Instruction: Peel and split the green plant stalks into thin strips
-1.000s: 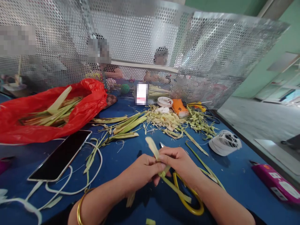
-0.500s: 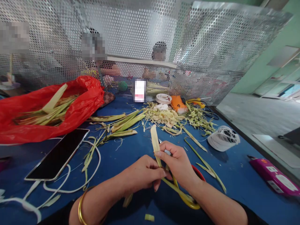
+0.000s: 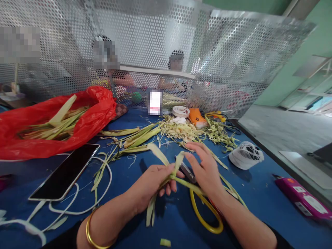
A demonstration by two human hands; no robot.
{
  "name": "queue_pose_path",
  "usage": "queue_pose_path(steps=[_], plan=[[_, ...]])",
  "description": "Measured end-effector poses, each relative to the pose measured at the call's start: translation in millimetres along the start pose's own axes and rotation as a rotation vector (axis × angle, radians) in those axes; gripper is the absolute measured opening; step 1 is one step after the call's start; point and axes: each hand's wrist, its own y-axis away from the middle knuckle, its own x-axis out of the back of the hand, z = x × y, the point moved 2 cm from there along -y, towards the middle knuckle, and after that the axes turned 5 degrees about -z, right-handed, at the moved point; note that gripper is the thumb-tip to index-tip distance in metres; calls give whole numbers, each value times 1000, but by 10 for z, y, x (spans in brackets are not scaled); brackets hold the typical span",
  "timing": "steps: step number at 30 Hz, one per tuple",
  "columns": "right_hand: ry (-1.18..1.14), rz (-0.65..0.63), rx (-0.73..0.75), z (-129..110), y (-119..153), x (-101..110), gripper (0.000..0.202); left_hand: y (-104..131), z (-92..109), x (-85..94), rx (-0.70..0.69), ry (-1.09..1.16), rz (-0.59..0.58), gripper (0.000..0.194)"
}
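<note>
My left hand (image 3: 159, 180) is closed, pinching a crossed bundle of pale green leaf strips (image 3: 176, 175) between thumb and fingers. Flat strip ends stick up from the crossing, another runs right under my right hand, and split tails hang below. My right hand (image 3: 204, 166) is just right of the bundle, its fingers stretched and apart. Its thumb tip is by an upright strip end; whether it touches I cannot tell. Scissors with a yellow handle loop (image 3: 220, 228) lie beneath my right hand, their blades pointing at the bundle; the red loop is mostly hidden.
A red plastic bag (image 3: 101, 103) with leaves is at left, beside a phone (image 3: 64, 173) and white cable. Leaf scraps (image 3: 181, 129), a tape roll (image 3: 181, 111) and an orange packet (image 3: 197, 117) lie behind. A string spool (image 3: 245, 157) stands right. People sit behind the perforated screen (image 3: 145, 41).
The single upright strip is now bent into several ends crossing at my left fingers. My right hand has let go, opened and moved slightly right and up. More of the scissors shows.
</note>
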Motion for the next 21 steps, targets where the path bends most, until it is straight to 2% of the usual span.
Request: queue_pose_path(steps=[2,5,7,8,10,12,14,16,18,21], plan=[[0,-61,-108,42,-44,57,32,4,40,42,-35,70,61,51],[-216,-311,-301,24,-32,8,46,1,50,61,-54,71,93,50],[-421,-441,-361,-31,23,-78,43,-13,15,41,-26,9,67,50],[-505,-462,-383,-54,55,-123,39,-20,-8,24,-11,-24,45,50],[-606,-424,-427,-70,114,-201,33,-29,-45,-11,4,-72,5,49],[-620,-332,-463,-48,150,-258,29,-27,-62,-39,3,-95,-23,46],[-572,-253,-453,-16,147,-286,28,-17,-57,-50,1,-96,-33,44],[-453,-211,-380,1,111,-270,29,-3,-33,-35,-5,-63,-13,44],[-298,-224,-268,-14,66,-214,30,14,7,3,-28,-3,48,46],[-95,-337,-136,-71,50,-114,24,40,72,67,-68,71,110,46]])
